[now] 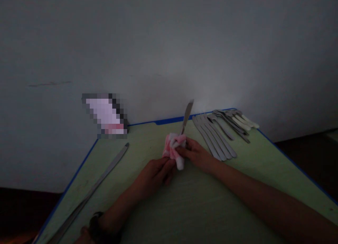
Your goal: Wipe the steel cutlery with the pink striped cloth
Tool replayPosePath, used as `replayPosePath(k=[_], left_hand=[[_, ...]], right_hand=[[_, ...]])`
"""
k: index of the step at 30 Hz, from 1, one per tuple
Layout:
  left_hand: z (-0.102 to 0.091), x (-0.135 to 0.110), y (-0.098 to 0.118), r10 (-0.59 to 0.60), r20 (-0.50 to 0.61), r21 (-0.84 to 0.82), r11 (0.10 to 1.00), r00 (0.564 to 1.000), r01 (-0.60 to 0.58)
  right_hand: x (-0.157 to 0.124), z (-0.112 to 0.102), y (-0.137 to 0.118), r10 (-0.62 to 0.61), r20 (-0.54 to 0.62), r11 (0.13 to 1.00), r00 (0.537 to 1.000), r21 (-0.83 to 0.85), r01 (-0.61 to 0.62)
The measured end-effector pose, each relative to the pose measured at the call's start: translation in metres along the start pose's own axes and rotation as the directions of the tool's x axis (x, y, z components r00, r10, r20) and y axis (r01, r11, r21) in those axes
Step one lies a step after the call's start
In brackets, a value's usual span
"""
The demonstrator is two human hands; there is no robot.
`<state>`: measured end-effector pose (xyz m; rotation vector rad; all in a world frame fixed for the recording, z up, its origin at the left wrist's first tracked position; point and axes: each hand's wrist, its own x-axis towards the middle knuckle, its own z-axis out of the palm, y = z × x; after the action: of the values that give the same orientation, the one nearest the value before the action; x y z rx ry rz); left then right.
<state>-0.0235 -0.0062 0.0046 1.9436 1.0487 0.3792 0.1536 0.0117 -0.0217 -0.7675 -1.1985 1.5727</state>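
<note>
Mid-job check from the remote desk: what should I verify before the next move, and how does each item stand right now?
1. Knife gripped through the pink-and-white cloth, blade up: ok.
2. Left hand and right hand both on the cloth: ok.
3. Fingers away from the blade: ok, it rises above the cloth.
4. Right hand clear of the row of table knives: cannot tell, very close.
5. Long knife on the green table apart from the left hand: ok.
6. Blade clean: cannot tell, the light is dim.
</note>
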Motion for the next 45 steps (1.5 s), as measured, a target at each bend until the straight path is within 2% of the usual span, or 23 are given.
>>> replayPosePath(k=[4,6,9,13,16,19,23,25,27,30,32,34,37,41,45], left_hand=[[0.003,-0.003,-0.001,0.027,0.036,0.087,0.996,0.999,-0.030],[0.004,-0.006,-0.003,0.047,0.053,0.110,0.993,0.997,-0.052],[0.003,-0.008,-0.003,0.061,0.083,0.034,0.997,0.995,-0.064],[0.000,-0.005,-0.001,0.039,0.046,-0.127,0.991,0.998,-0.032],[0.000,-0.002,0.000,-0.010,-0.008,-0.092,0.996,1.000,0.009],[0.001,-0.003,0.002,0.001,-0.006,-0.009,1.000,1.000,-0.001],[-0.002,-0.009,0.001,0.063,0.144,0.046,0.996,0.988,-0.071],[-0.002,-0.011,-0.001,0.061,0.195,0.021,0.998,0.979,-0.066],[-0.001,-0.011,-0.003,0.028,0.207,-0.062,0.998,0.978,-0.015],[0.002,-0.006,-0.004,-0.044,0.138,-0.187,0.980,0.989,0.070],[0.004,-0.003,-0.003,-0.073,0.052,-0.200,0.976,0.996,0.082],[0.006,-0.001,-0.001,-0.087,-0.012,-0.175,0.981,0.996,0.084],[0.005,-0.003,0.002,-0.083,-0.009,-0.141,0.987,0.996,0.081],[-0.003,-0.008,0.003,-0.085,0.101,-0.116,0.988,0.991,0.097],[-0.009,-0.011,0.003,-0.098,0.126,-0.051,0.993,0.987,0.105]], right_hand=[[0.004,0.000,0.002,0.068,-0.165,0.958,0.984,0.287,-0.019],[0.006,0.000,0.002,0.081,-0.192,0.934,0.978,0.356,-0.008],[0.005,-0.001,0.002,0.039,-0.129,0.959,0.991,0.284,-0.001],[-0.001,0.002,-0.002,-0.003,-0.016,0.999,1.000,0.054,0.004],[-0.004,0.005,-0.005,-0.017,0.008,0.999,1.000,-0.029,0.017],[-0.002,0.005,-0.003,-0.013,-0.053,1.000,0.999,0.025,0.015],[0.006,0.002,0.003,0.046,-0.220,0.956,0.974,0.292,0.020],[0.009,0.000,0.005,0.077,-0.224,0.927,0.972,0.375,0.013],[0.009,-0.002,0.006,0.067,-0.171,0.932,0.983,0.364,0.000],[0.005,-0.004,0.003,0.010,-0.074,0.977,0.997,0.212,0.006],[0.002,-0.003,0.002,-0.014,-0.022,0.995,1.000,0.097,0.016],[0.000,-0.002,0.001,-0.025,-0.004,0.998,1.000,0.052,0.025],[0.000,0.001,0.002,-0.016,-0.066,0.988,0.998,0.150,0.026],[0.006,0.002,0.003,0.062,-0.213,0.913,0.975,0.406,0.030],[0.015,-0.001,0.002,0.066,-0.342,0.817,0.937,0.558,0.147]])
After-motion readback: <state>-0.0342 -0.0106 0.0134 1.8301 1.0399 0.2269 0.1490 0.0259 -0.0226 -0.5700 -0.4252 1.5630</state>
